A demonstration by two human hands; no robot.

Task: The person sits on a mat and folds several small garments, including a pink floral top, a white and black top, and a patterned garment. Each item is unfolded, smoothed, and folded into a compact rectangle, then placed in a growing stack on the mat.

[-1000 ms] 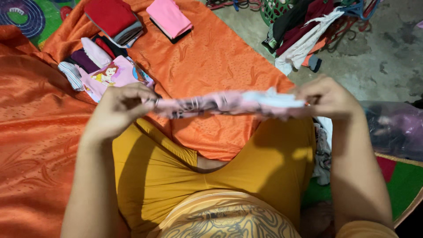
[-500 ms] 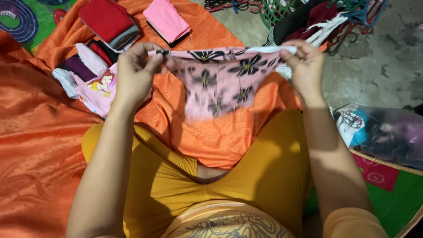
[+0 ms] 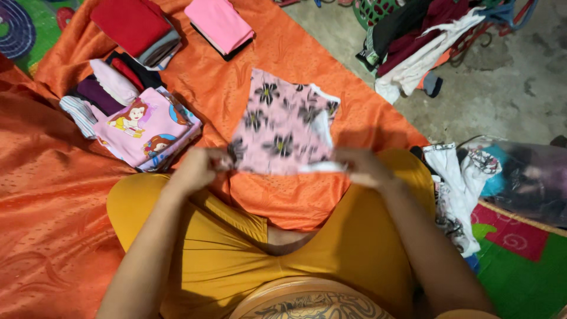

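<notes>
Person seated, yellow shorts [image 3: 354, 236] nearest the camera. Left hand [image 3: 195, 168] and right hand [image 3: 363, 166] each pinch the near edge of a pink flowered garment [image 3: 280, 127], fingers closed on the fabric. Garment lies flat on the orange cloth [image 3: 53, 195], mid-cloth, just beyond the knees. Left of it: folded cartoon-print pile [image 3: 144, 127]. Far edge: red folded stack [image 3: 130, 23], pink folded stack [image 3: 218, 22]. Off the cloth's far right corner: heap of unfolded clothes [image 3: 413, 41].
</notes>
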